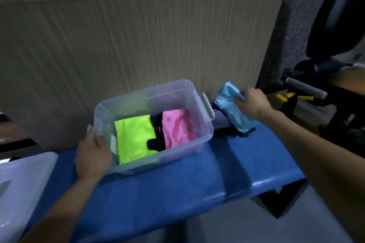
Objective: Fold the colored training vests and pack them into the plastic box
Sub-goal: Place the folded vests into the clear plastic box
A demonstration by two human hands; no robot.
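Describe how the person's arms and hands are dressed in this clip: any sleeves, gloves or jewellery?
Both forearms are bare as far as the frame shows, with no sleeves in view. The left hand and right hand wear no gloves. No watch, ring or wristband is visible, though the picture is dim and slightly blurred.

Left hand (pixel 92 156): forearm extends forward from the lower left, fingers curled over the near-left rim of the plastic box (pixel 199 144), gripping it. Right hand (pixel 253 102): arm extends forward from the right edge, fingers closed around the folded light-blue vest (pixel 229 104), holding it tilted.
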